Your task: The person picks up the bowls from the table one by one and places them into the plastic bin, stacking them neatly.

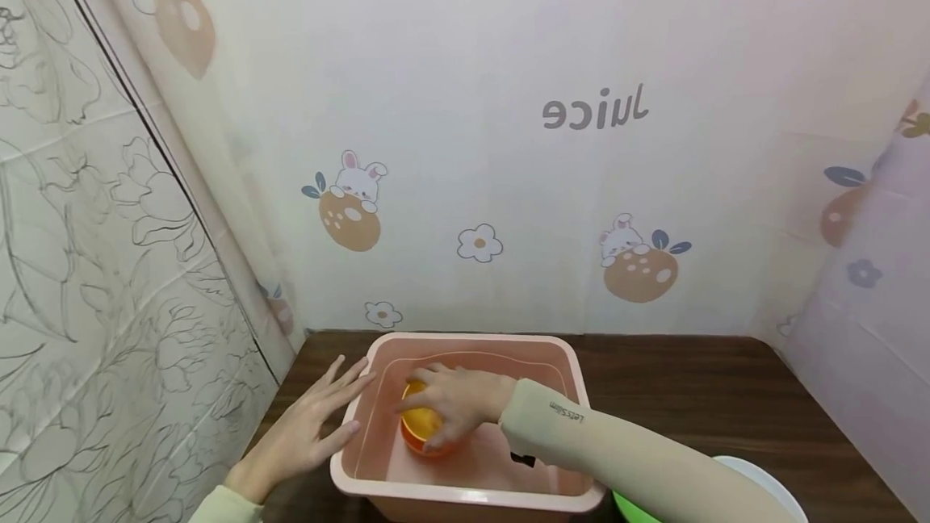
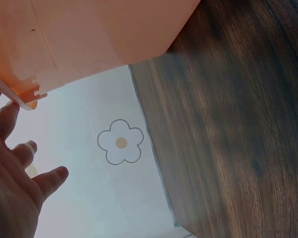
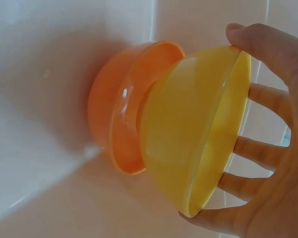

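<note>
Yellow bowl (image 3: 176,119): mouth toward my right hand (image 1: 461,396), over the orange bowl (image 3: 104,96) (contact unclear).
Grip: fingers round its rim.
Left hand (image 1: 308,426): spread, farther, beside the tub (image 1: 465,494).

yellow bowl (image 3: 174,119): smooth, glossy plastic | orange bowl (image 3: 107,104): glossy plastic | pink tub (image 1: 465,494): smooth plastic | table (image 1: 690,394): woodgrain
</note>
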Demonstrator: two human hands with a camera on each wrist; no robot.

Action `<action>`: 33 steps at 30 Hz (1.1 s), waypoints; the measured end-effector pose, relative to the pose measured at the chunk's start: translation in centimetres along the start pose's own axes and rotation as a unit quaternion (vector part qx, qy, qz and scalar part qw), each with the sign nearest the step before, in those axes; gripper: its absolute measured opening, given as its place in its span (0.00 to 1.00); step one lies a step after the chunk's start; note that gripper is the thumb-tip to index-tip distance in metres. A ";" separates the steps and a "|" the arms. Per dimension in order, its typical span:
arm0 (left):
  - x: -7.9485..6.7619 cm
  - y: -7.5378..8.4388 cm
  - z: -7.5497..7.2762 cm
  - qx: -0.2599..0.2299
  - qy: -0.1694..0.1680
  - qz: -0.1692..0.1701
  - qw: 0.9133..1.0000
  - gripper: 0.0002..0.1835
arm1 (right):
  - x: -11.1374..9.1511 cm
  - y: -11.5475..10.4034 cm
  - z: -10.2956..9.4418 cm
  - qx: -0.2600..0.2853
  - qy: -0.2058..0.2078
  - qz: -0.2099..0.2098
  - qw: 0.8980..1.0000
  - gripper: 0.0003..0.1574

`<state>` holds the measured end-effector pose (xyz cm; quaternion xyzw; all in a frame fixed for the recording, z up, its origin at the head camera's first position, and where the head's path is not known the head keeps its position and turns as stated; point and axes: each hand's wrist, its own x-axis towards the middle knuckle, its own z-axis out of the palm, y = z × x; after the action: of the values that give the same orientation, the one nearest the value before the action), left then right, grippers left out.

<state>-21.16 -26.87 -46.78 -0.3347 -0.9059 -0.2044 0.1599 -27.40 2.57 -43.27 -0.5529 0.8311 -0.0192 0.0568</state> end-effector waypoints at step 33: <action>-0.3 -0.1 0.3 0.013 0.018 0.009 1.000 0.35 | 0.6 -0.5 2.0 -0.026 -0.020 0.036 0.999 0.37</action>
<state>-21.05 -26.91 -47.16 -0.3374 -0.9023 -0.1969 0.1824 -26.94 1.84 -45.28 -0.5239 0.8496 0.0158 0.0594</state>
